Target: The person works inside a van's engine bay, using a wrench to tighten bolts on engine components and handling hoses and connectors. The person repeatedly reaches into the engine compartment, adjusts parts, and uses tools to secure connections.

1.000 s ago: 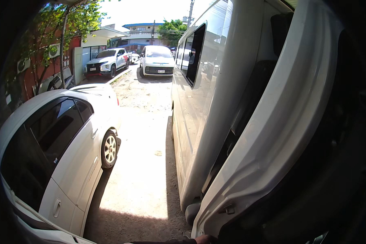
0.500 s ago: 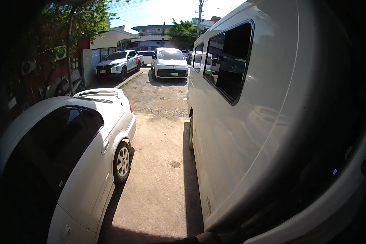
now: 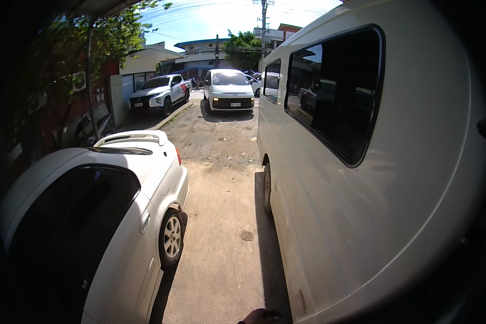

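At the lower edge, a little right of the middle, a small part of a hand (image 3: 261,316) shows, with a dark sleeve on its left side. The sleeve's side suggests my left hand. It is dark and cut off, so its finger pose and any hold are unclear. Beside it on the right rises the pale side of a large van (image 3: 356,216) with dark windows. My right hand is out of the picture.
A white sedan (image 3: 129,237) with a rear spoiler stands close on the left. Between it and the large van runs a concrete lane (image 3: 216,264). Farther off, a white van (image 3: 231,92) faces me, with a white pickup (image 3: 159,93) to its left.
I have moved forward along the lane; sedan and large van look nearer. The facing van's headlights now glow. More of the hand shows at the lower edge, shifted slightly left.
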`<action>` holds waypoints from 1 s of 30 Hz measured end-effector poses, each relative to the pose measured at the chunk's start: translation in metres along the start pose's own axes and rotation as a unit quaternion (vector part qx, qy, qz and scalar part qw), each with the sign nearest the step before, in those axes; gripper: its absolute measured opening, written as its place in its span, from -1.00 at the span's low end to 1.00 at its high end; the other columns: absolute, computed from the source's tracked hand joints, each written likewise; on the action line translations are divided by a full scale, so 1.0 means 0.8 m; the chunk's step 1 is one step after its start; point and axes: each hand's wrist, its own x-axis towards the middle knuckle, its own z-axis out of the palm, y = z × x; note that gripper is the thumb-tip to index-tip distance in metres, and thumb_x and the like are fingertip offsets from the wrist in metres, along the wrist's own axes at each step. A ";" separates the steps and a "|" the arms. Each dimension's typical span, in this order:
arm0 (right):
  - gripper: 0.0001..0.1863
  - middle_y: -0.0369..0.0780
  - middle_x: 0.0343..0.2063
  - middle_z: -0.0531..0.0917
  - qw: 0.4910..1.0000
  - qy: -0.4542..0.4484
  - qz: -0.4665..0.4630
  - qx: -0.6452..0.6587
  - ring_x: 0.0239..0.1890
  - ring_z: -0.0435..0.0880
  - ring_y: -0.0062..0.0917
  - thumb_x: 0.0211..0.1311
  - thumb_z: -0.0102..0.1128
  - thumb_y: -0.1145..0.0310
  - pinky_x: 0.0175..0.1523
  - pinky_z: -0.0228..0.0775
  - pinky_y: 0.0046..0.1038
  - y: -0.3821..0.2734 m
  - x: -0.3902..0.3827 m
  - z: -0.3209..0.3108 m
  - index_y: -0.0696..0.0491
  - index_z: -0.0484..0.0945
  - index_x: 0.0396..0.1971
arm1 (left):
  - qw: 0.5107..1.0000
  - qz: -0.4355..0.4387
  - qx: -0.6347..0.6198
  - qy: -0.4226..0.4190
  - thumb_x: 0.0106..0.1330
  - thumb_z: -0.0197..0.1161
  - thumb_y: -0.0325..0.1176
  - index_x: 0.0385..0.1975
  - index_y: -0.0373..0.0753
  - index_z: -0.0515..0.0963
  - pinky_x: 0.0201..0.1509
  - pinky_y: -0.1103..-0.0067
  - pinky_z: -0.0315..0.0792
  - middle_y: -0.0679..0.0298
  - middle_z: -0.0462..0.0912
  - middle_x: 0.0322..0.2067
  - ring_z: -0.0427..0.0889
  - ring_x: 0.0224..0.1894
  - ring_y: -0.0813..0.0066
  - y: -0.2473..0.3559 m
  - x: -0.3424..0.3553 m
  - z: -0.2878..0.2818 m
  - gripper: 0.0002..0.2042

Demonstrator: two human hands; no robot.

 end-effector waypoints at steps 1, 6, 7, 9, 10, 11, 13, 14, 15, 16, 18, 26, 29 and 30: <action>-0.57 -0.22 -0.43 0.71 0.999 0.010 0.031 0.011 -0.39 0.62 -0.51 0.01 0.54 0.08 -0.21 0.49 -0.42 0.017 0.015 0.009 0.12 0.67 -0.30 | 0.999 0.011 0.030 0.003 0.27 0.26 -0.22 -0.04 -0.22 0.67 -0.03 0.38 0.55 0.06 0.74 -0.15 0.72 -0.19 0.33 -0.001 0.013 -0.013 -0.67; -0.56 -0.14 -0.36 0.75 0.986 0.003 0.163 -0.017 -0.28 0.70 -0.45 -0.06 0.55 0.14 -0.11 0.52 -0.39 0.097 0.106 0.028 0.13 0.68 -0.25 | 0.992 0.014 0.097 0.081 0.28 0.25 -0.22 -0.07 -0.18 0.69 0.00 0.35 0.55 0.12 0.74 -0.14 0.70 -0.16 0.22 0.011 0.091 -0.084 -0.71; -0.57 -0.13 -0.35 0.75 0.983 0.005 0.178 -0.044 -0.26 0.71 -0.44 -0.07 0.54 0.17 -0.10 0.53 -0.39 0.114 0.129 0.035 0.13 0.69 -0.25 | 0.990 -0.005 0.096 0.100 0.29 0.24 -0.22 -0.09 -0.17 0.69 0.01 0.34 0.55 0.13 0.74 -0.13 0.70 -0.15 0.19 -0.013 0.103 -0.103 -0.72; -0.58 -0.12 -0.33 0.76 0.983 -0.002 0.175 -0.048 -0.27 0.73 -0.42 -0.09 0.53 0.21 -0.10 0.54 -0.40 0.132 0.177 0.049 0.15 0.70 -0.24 | 0.979 -0.038 0.160 0.116 0.30 0.24 -0.22 -0.11 -0.16 0.70 0.03 0.34 0.55 0.11 0.73 -0.12 0.70 -0.13 0.19 -0.059 0.129 -0.148 -0.74; -0.58 -0.11 -0.34 0.76 0.980 -0.005 0.198 -0.031 -0.28 0.73 -0.42 -0.09 0.53 0.21 -0.11 0.54 -0.40 0.136 0.200 0.052 0.16 0.70 -0.25 | 0.978 -0.042 0.168 0.115 0.30 0.24 -0.21 -0.12 -0.16 0.70 0.04 0.34 0.55 0.11 0.73 -0.12 0.70 -0.13 0.19 -0.063 0.139 -0.171 -0.74; -0.58 -0.11 -0.35 0.76 0.975 -0.010 0.221 -0.015 -0.30 0.73 -0.42 -0.09 0.53 0.21 -0.13 0.54 -0.39 0.135 0.219 0.055 0.16 0.70 -0.25 | 0.977 -0.047 0.174 0.114 0.30 0.24 -0.21 -0.12 -0.16 0.70 0.05 0.35 0.55 0.10 0.73 -0.12 0.70 -0.12 0.20 -0.061 0.147 -0.191 -0.74; -0.61 -0.11 -0.37 0.76 0.970 -0.020 0.241 -0.003 -0.35 0.73 -0.44 -0.09 0.50 0.26 -0.18 0.55 -0.38 0.132 0.260 0.058 0.18 0.70 -0.27 | 0.972 -0.073 0.172 0.144 0.28 0.24 -0.22 -0.12 -0.15 0.70 0.05 0.34 0.55 0.10 0.74 -0.14 0.70 -0.11 0.16 -0.073 0.165 -0.237 -0.74; -0.62 -0.11 -0.38 0.76 0.964 -0.031 0.264 -0.013 -0.35 0.72 -0.45 -0.10 0.50 0.27 -0.19 0.55 -0.38 0.136 0.283 0.054 0.19 0.71 -0.27 | 0.967 -0.064 0.183 0.166 0.28 0.23 -0.23 -0.12 -0.16 0.70 0.02 0.36 0.56 0.10 0.74 -0.17 0.70 -0.15 0.19 -0.086 0.177 -0.255 -0.74; -0.62 -0.12 -0.39 0.76 0.956 -0.041 0.289 -0.022 -0.36 0.72 -0.46 -0.10 0.49 0.28 -0.20 0.56 -0.37 0.140 0.299 0.052 0.19 0.71 -0.27 | 0.962 -0.054 0.193 0.187 0.27 0.22 -0.24 -0.12 -0.17 0.70 -0.02 0.38 0.57 0.10 0.75 -0.20 0.71 -0.20 0.22 -0.101 0.187 -0.272 -0.73; -0.64 -0.13 -0.43 0.76 0.954 -0.030 0.296 0.020 -0.38 0.72 -0.47 -0.12 0.48 0.32 -0.22 0.56 -0.38 0.140 0.314 0.057 0.21 0.72 -0.29 | 0.965 -0.078 0.155 0.197 0.28 0.21 -0.26 -0.12 -0.22 0.69 -0.08 0.40 0.58 0.09 0.75 -0.24 0.70 -0.25 0.27 -0.122 0.193 -0.292 -0.73; -0.65 -0.14 -0.45 0.76 0.951 -0.006 0.307 0.025 -0.40 0.71 -0.47 -0.15 0.48 0.34 -0.23 0.56 -0.38 0.149 0.342 0.068 0.22 0.72 -0.32 | 0.967 -0.155 0.028 0.202 0.29 0.17 -0.33 -0.10 -0.36 0.66 -0.23 0.48 0.59 0.09 0.74 -0.33 0.67 -0.36 0.41 -0.147 0.215 -0.325 -0.70; -0.71 -0.16 -0.47 0.74 0.888 0.170 0.395 0.162 -0.47 0.68 -0.51 -0.14 0.42 0.46 -0.36 0.53 -0.42 0.177 0.375 0.147 0.26 0.72 -0.34 | 0.987 -0.135 0.064 0.059 0.27 0.17 -0.36 -0.07 -0.32 0.66 -0.29 0.47 0.58 0.11 0.75 -0.35 0.65 -0.43 0.42 -0.202 0.360 -0.421 -0.70; -0.73 -0.13 -0.42 0.74 0.845 0.263 0.422 0.198 -0.44 0.69 -0.45 -0.08 0.37 0.53 -0.35 0.55 -0.33 0.199 0.346 0.202 0.27 0.71 -0.29 | 0.975 -0.065 0.203 -0.062 0.29 0.17 -0.31 -0.06 -0.21 0.68 0.03 0.34 0.56 0.02 0.73 -0.15 0.70 -0.12 0.17 -0.124 0.406 -0.459 -0.71; -0.73 -0.14 -0.41 0.74 0.840 0.277 0.408 0.227 -0.44 0.69 -0.45 -0.07 0.36 0.53 -0.34 0.55 -0.34 0.193 0.353 0.226 0.25 0.71 -0.28 | 0.969 -0.072 0.220 -0.083 0.30 0.16 -0.29 -0.06 -0.21 0.68 0.07 0.33 0.54 0.02 0.72 -0.12 0.68 -0.07 0.15 -0.115 0.421 -0.482 -0.71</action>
